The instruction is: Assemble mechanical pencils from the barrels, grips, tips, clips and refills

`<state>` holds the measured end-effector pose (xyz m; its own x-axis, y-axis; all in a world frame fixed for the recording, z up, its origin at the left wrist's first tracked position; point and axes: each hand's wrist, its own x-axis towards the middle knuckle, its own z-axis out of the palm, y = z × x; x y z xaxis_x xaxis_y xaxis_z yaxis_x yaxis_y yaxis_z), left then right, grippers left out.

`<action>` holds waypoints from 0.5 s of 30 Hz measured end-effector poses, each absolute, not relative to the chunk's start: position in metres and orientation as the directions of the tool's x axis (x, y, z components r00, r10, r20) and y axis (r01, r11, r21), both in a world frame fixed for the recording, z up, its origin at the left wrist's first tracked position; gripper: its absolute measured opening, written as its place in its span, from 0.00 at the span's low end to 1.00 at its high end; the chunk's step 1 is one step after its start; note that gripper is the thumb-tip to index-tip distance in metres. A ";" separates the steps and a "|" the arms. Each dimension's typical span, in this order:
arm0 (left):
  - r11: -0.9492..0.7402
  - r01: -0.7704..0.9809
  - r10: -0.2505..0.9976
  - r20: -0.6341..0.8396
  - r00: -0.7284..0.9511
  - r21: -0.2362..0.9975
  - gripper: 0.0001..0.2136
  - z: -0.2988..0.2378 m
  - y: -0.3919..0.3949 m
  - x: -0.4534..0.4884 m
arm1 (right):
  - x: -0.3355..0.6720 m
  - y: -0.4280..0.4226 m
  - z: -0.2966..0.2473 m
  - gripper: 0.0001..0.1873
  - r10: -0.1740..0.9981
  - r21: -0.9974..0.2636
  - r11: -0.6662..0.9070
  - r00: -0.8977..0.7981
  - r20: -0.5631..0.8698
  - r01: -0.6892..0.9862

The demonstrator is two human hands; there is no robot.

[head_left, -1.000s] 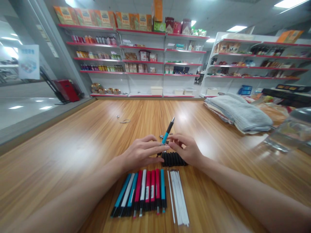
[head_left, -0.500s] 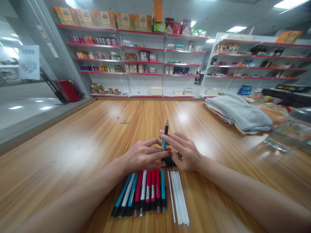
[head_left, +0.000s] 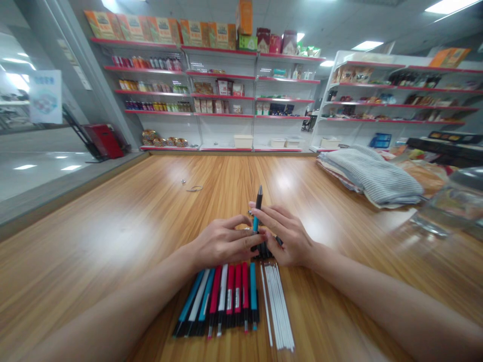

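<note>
The wooden surface [head_left: 113, 241] carries a row of coloured pens [head_left: 222, 296] and white refill tubes [head_left: 279, 306] near the person. Just beyond them the left hand [head_left: 219, 244] and right hand [head_left: 289, 236] meet, both pinched on the teal pen [head_left: 257, 208]. It leaned rightward a second ago, now stands upright, and has hardly moved since. The black grips [head_left: 264, 250] are now mostly hidden beneath the fingers.

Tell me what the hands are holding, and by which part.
One teal-and-black pen, upright, pinched at its lower teal barrel between fingers of the left hand and the right hand; its black upper end sticks up free.
</note>
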<state>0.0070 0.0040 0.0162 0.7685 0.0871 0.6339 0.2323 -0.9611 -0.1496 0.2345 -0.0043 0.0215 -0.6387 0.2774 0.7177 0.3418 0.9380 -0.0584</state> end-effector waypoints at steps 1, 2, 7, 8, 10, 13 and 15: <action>-0.958 0.236 0.085 0.628 0.773 -0.161 0.22 0.016 0.004 0.007 | 0.235 -0.004 0.021 0.38 0.278 -0.059 0.938 -0.638 0.718 0.342; -0.957 0.234 0.078 0.626 0.776 -0.170 0.22 0.015 0.005 0.006 | 0.234 -0.004 0.021 0.38 0.276 -0.058 0.938 -0.637 0.719 0.341; -0.965 0.215 0.072 0.638 0.767 -0.149 0.22 0.015 0.005 0.007 | 0.234 -0.005 0.022 0.38 0.275 -0.058 0.938 -0.634 0.723 0.342; -0.969 0.218 0.091 0.642 0.761 -0.121 0.23 0.016 0.005 0.007 | 0.234 -0.005 0.022 0.38 0.277 -0.057 0.937 -0.632 0.723 0.345; -0.974 0.226 0.154 0.652 0.742 -0.027 0.25 0.018 0.003 0.009 | 0.235 -0.004 0.023 0.38 0.283 -0.055 0.933 -0.631 0.723 0.356; -0.949 0.245 0.315 0.667 0.675 0.201 0.15 0.019 -0.002 0.014 | 0.235 -0.003 0.023 0.38 0.318 -0.065 0.918 -0.628 0.711 0.391; -0.870 0.255 0.485 0.634 0.603 0.423 0.08 0.019 -0.005 0.017 | 0.235 -0.003 0.022 0.38 0.348 -0.081 0.906 -0.623 0.701 0.416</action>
